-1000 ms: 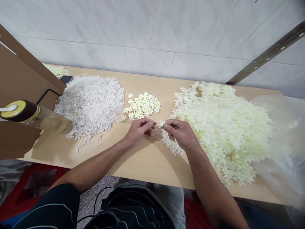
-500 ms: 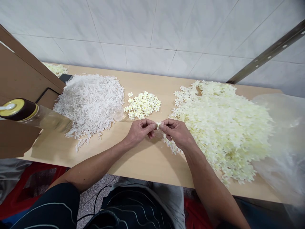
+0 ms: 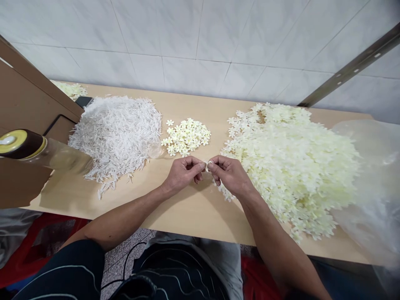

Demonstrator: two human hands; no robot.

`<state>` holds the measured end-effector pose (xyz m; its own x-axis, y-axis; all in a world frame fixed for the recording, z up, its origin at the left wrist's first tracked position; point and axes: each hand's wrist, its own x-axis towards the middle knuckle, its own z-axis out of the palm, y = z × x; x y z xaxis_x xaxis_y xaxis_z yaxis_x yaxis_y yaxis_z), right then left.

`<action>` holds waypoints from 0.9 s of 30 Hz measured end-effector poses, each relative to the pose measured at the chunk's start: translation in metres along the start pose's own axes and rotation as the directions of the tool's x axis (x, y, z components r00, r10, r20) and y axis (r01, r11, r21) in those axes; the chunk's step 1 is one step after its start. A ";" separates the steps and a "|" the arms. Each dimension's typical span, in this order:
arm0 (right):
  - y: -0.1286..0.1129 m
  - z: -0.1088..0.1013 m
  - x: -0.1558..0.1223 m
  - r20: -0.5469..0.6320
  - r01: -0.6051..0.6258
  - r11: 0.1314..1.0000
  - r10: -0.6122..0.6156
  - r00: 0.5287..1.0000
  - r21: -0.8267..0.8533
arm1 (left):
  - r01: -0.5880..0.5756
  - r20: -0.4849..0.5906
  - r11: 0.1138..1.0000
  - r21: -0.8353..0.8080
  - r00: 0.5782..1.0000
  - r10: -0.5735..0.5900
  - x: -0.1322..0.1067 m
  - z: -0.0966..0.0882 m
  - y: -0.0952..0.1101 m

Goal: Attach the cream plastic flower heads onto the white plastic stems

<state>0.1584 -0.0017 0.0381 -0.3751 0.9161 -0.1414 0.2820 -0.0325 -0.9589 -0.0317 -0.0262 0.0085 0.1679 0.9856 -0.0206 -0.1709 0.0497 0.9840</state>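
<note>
Over the table's front half, my left hand (image 3: 184, 173) and my right hand (image 3: 231, 175) meet fingertip to fingertip, both closed in a pinch. A small pale artificial flower (image 3: 207, 166) shows between them, gripped by my right thumb and forefinger. Whatever sits in the left pinch is too small and covered to make out. Just beyond the hands lies a small pile of white-yellow artificial flowers (image 3: 188, 136). A large heap of pale artificial flowers (image 3: 300, 162) spreads beside my right hand. To the left is a mound of thin white sticks (image 3: 118, 133).
A clear bottle with a yellow-and-brown lid (image 3: 67, 156) stands at the left by a cardboard box (image 3: 28, 104). At the right lies a clear plastic bag (image 3: 371, 166). A tiled wall (image 3: 193, 75) closes the back of the wooden table (image 3: 187, 216).
The flower between my fingertips has turned and is more covered by the fingers. Both hands stay in nearly the same place; the view has shifted slightly.
</note>
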 end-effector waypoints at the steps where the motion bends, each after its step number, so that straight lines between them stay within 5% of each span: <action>1: 0.001 0.001 0.001 -0.002 -0.001 1.000 0.001 1.000 0.030 | 0.006 0.002 1.000 -0.003 1.000 -0.006 0.000 0.000 0.000; 9: 0.005 0.002 0.005 0.062 -0.083 0.970 0.070 0.996 0.229 | 0.032 -0.041 0.999 -0.029 0.999 -0.033 0.006 -0.004 -0.001; 17: 0.008 -0.001 0.005 -0.015 -0.068 0.982 0.072 0.997 0.178 | -0.025 -0.082 0.999 0.035 0.996 0.028 0.003 -0.001 -0.004; 27: 0.004 -0.001 -0.001 0.017 -0.042 0.999 0.041 0.999 0.028 | 0.115 -0.017 0.984 -0.139 0.993 -0.119 0.008 -0.003 -0.002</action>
<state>0.1604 -0.0024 0.0349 -0.3781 0.9071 -0.1851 0.2730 -0.0818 -0.9585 -0.0334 -0.0180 0.0053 0.1707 0.9753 -0.1402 -0.2836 0.1849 0.9409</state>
